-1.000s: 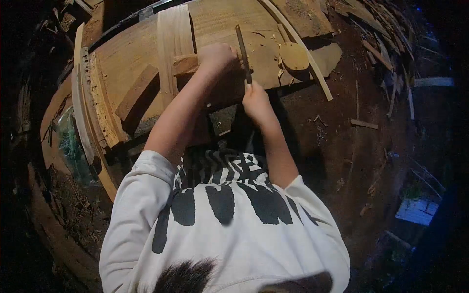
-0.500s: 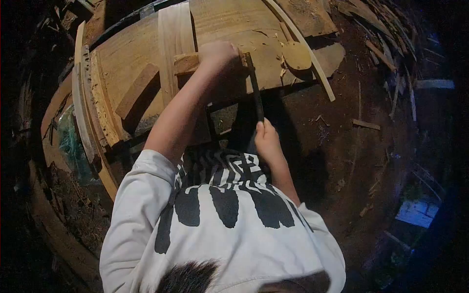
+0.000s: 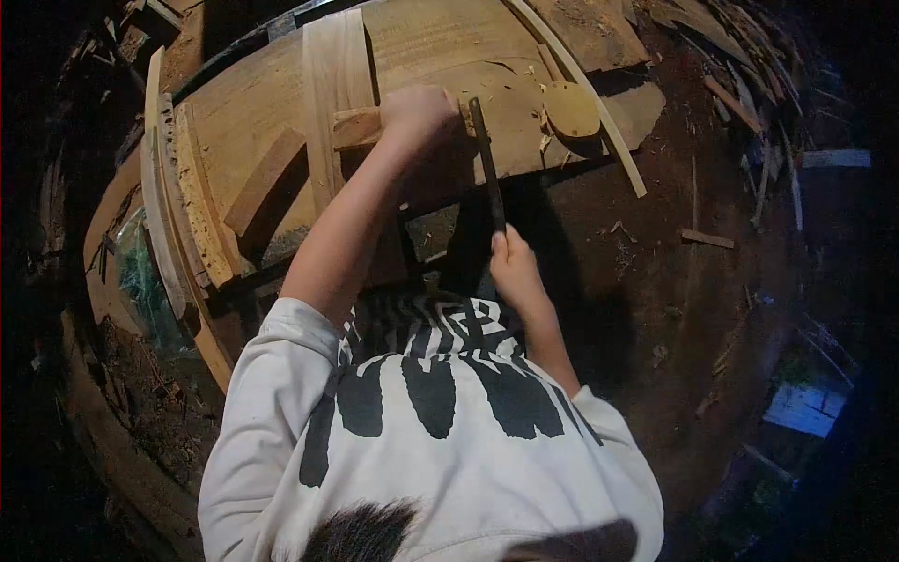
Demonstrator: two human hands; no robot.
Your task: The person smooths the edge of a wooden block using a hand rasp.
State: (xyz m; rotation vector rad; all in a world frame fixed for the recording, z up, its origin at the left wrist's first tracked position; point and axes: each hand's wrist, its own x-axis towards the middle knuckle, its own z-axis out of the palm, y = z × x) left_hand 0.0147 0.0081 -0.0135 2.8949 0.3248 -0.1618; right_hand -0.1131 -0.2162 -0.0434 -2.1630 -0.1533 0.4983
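Observation:
My left hand (image 3: 420, 114) is closed over a short wooden block (image 3: 358, 128), pressing it down on the wide plank bench (image 3: 431, 66). Much of the block lies hidden under the fist. My right hand (image 3: 515, 269) grips the lower end of a long, narrow, dark tool (image 3: 488, 167), straight and bar-like. Its far tip points away from me, close to the right end of the block. Whether it is a file or a blade I cannot tell. A pale, flat board (image 3: 335, 66) runs lengthwise beneath the block's left end.
Another wooden block (image 3: 265, 183) rests at the bench's left. A round-headed wooden paddle (image 3: 570, 110) and a thin curved strip (image 3: 599, 112) lie on the right. Long slats (image 3: 201, 201) line the left edge. Scrap wood (image 3: 740, 61) is piled on the dirt floor.
The dark tool's tip has shifted slightly at the block's right end, and a gap now shows there. My left hand stays on the block; the whole view has moved a little.

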